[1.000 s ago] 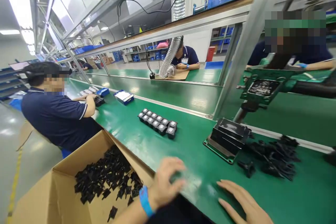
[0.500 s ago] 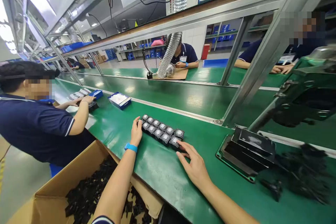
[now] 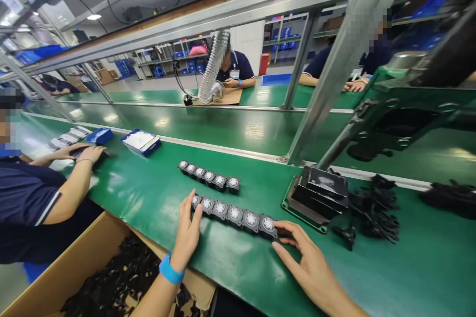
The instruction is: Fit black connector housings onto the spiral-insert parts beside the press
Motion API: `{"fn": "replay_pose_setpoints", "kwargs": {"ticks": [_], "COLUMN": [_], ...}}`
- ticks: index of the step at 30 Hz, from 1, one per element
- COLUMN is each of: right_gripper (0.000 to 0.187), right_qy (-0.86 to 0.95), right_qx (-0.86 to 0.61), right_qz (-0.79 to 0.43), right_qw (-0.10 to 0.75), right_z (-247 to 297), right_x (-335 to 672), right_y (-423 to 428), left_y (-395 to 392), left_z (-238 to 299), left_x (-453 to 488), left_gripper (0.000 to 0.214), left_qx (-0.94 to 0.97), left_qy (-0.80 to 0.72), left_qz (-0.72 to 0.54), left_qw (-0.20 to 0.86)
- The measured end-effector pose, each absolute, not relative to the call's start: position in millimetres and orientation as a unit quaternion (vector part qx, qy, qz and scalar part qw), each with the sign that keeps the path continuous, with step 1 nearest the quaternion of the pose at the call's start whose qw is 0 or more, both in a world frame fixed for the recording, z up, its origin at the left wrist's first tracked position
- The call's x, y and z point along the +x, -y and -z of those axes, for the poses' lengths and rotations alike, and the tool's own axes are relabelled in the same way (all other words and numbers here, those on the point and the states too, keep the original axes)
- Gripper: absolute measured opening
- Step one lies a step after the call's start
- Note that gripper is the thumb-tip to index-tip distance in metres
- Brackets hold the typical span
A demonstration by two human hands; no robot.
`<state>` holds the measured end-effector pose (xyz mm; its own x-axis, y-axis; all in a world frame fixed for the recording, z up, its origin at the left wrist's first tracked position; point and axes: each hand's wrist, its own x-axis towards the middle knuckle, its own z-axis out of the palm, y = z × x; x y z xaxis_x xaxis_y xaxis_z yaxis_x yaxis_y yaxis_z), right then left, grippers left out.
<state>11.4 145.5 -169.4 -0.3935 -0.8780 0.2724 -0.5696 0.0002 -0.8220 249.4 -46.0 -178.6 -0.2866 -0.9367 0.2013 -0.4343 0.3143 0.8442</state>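
Note:
A straight row of several small black cooling fans [image 3: 234,214] with white rotors is between my two hands, at the near side of the green bench. My left hand [image 3: 189,230] grips the row's left end, thumb in front and fingers behind. At the right end, my right hand [image 3: 310,260] pinches the last fan, its thumb below and its fingertips at the far side. Just beyond lies a second row of similar fans [image 3: 208,177], apart from the first and touched by neither hand.
Right of the fans stands a green press [image 3: 401,114] with a black block [image 3: 322,188] on its base. Black cable bundles [image 3: 372,208] lie beside it. A cardboard box [image 3: 55,270] of black parts sits below the bench edge. A co-worker's hands [image 3: 84,153] are at left, near a blue tray [image 3: 141,142].
The near row of fans has come away from the far row, toward me, between my hands. My right hand has shifted along with it. The camera view has turned right.

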Motion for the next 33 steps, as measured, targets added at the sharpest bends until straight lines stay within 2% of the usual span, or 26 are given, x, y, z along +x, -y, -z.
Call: {"fn": "replay_pose_setpoints", "kwargs": {"ticks": [7,11,16,20,24,28,33], "right_gripper": [0.034,0.032,0.040,0.041,0.042,0.038,0.041], "right_qy": [-0.740,-0.748,-0.772,-0.801,-0.815,-0.812,-0.811], "right_qx": [-0.456,-0.428,-0.347,-0.327,-0.369,-0.382,-0.359], "right_qz": [0.473,0.479,0.502,0.494,0.446,0.439,0.459], "right_qw": [0.145,0.167,0.177,0.087,0.018,0.029,0.060], "right_z": [173.2,171.3,175.0,171.5,165.2,166.6,167.5], "right_x": [-30.2,-45.5,-72.2,-104.2,-128.6,-138.0,-128.6], "right_y": [-240.2,-268.7,-287.2,-286.5,-268.7,-251.0,-270.5], "left_y": [-59.1,-92.5,-102.2,-107.5,-118.5,-130.6,-129.0], "left_z": [195.7,188.6,185.6,194.7,200.3,174.0,129.8], "left_x": [223.3,204.1,196.1,199.1,190.2,156.3,101.0], "left_gripper": [0.064,0.064,0.065,0.065,0.060,0.050,0.043], "left_qx": [0.424,0.413,0.418,0.414,0.258,0.108,0.109], "left_qy": [0.755,0.747,0.711,0.736,0.827,0.906,0.948], "left_qz": [0.402,0.422,0.442,0.328,0.130,0.057,0.054], "left_qw": [0.296,0.305,0.352,0.423,0.482,0.404,0.292]}}
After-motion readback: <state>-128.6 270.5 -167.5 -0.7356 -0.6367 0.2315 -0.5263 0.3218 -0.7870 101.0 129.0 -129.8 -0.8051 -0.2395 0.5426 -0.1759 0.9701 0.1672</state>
